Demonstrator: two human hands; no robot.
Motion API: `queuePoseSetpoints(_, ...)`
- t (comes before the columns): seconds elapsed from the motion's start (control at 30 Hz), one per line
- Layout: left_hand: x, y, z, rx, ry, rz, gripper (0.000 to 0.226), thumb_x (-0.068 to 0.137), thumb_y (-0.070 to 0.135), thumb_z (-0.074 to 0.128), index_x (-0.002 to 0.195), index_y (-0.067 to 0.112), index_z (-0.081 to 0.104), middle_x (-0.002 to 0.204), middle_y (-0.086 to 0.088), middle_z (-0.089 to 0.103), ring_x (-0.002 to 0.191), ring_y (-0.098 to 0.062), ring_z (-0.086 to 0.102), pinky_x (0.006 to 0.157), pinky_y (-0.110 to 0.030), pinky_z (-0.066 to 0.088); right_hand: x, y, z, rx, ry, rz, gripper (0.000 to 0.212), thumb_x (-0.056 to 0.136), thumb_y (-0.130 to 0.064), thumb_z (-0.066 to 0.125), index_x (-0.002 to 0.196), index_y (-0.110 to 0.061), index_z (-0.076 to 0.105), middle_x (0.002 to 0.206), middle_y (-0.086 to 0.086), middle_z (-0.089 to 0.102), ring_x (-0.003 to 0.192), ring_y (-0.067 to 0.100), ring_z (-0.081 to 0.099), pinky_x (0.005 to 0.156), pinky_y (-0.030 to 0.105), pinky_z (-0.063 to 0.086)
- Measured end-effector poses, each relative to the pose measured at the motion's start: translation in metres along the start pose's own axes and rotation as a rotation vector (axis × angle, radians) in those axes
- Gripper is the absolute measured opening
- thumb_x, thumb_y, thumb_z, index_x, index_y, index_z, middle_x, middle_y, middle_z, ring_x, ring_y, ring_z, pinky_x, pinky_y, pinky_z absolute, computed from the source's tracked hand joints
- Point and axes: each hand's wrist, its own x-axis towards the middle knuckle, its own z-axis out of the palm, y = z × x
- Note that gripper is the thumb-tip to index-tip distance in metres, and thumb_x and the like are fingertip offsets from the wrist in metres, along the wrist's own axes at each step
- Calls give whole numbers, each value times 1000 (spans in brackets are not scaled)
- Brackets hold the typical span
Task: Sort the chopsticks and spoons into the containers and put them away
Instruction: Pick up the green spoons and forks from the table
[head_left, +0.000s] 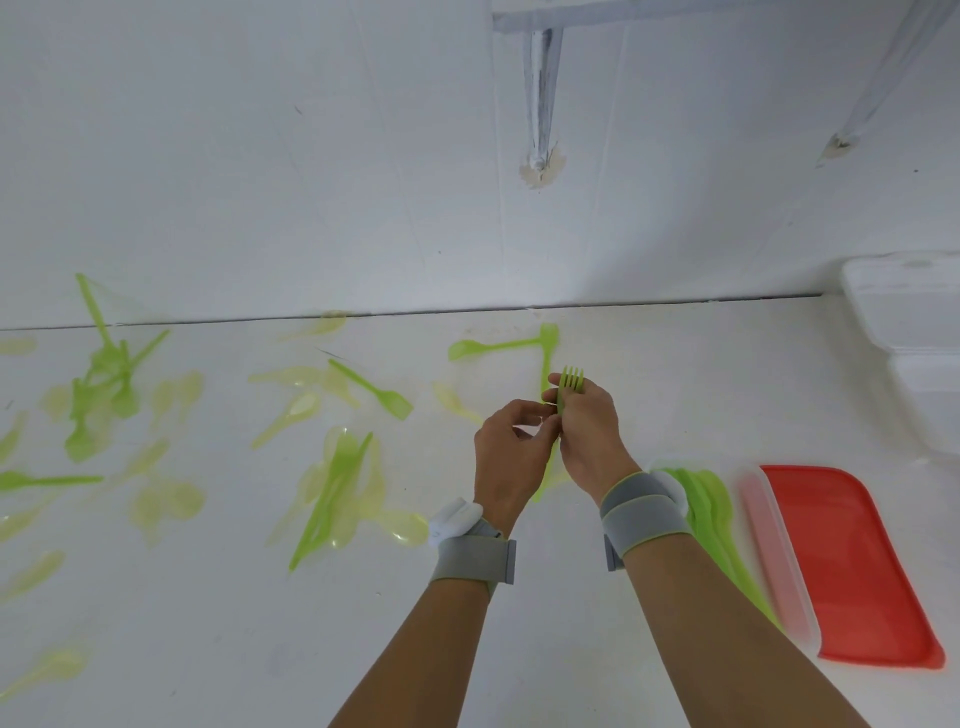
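**Both hands on a bundle of green forks above the table**

Head view: the right hand (587, 431) has its fingers curled round a bundle of green forks (570, 382), tines sticking up past the knuckles. The left hand (511, 457) sits just beside it, fingertips pinching the handles lower down. Green and pale yellow spoons (498, 347) lie scattered over the white table (675, 374), mostly to the left. A clear container (774, 545) sits near right, with green cutlery beside it and a red lid (852, 566) just right.
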Motion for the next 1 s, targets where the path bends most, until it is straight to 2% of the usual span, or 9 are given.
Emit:
queuePoseSetpoints(0.17,4,-2,-1,42,-109,-38,19,90,27,71,102,14,79,88,3,77,76,-7,69,77,-27,57,1,0,-1,-62,8,-22,32,101,-1,38,113,-10,67,86,1,64,82,20,57,70,29,50)
queuePoseSetpoints(0.3,8,5,-5,-206,-185,-136,13,91,16,71,97,8,80,72,0,74,63,-10,64,70,-29,58,-3,-3,-5,98,-99,36,20,106,-22,46,111,-10,61,96,8,75,79,25,64,50,29,47)
queuePoseSetpoints(0.4,12,11,-5,-336,-239,-213,13,92,11,70,97,3,79,74,-9,73,68,-17,68,79,-34,62,-3,-3,-8,162,-174,50,27,109,-28,41,113,-12,62,102,10,77,76,27,68,50,28,47)
queuePoseSetpoints(0.5,15,11,-5,-355,-288,-265,13,90,10,70,96,2,78,77,-14,73,71,-20,68,83,-39,62,0,-3,-8,152,-110,35,28,110,-22,37,109,-12,63,84,6,73,77,25,68,57,32,49)
queuePoseSetpoints(0.57,20,12,-6,-341,-256,-287,15,90,13,68,90,3,78,79,-11,74,68,-18,66,77,-37,59,5,-5,-7,131,-45,13,28,109,-17,34,109,-10,61,72,3,66,73,24,66,61,34,49)
queuePoseSetpoints(0.67,39,13,1,-150,-47,-213,18,88,19,62,80,8,74,73,-1,73,69,-18,67,72,-33,54,14,-13,-8,50,56,-43,28,107,-11,30,109,-12,58,71,0,54,66,18,60,71,31,48)
queuePoseSetpoints(0.77,67,19,12,80,86,-87,12,90,19,63,88,10,72,84,0,72,84,-19,65,75,-26,46,18,-20,-9,74,81,9,25,107,-11,29,107,-14,54,71,0,43,52,14,40,53,27,39)
queuePoseSetpoints(0.9,104,21,26,257,45,0,21,94,24,64,110,11,64,106,-5,61,88,-17,52,76,-27,37,21,-25,-9,41,75,67,29,106,-11,28,108,-15,57,70,0,43,49,12,31,43,22,26)
queuePoseSetpoints(1.0,119,18,37,369,6,-3,30,92,34,67,113,14,60,110,-5,57,87,-22,54,73,-32,41,24,-25,-11,50,63,113,28,104,-15,30,104,-16,58,69,-1,42,43,9,29,40,21,23)
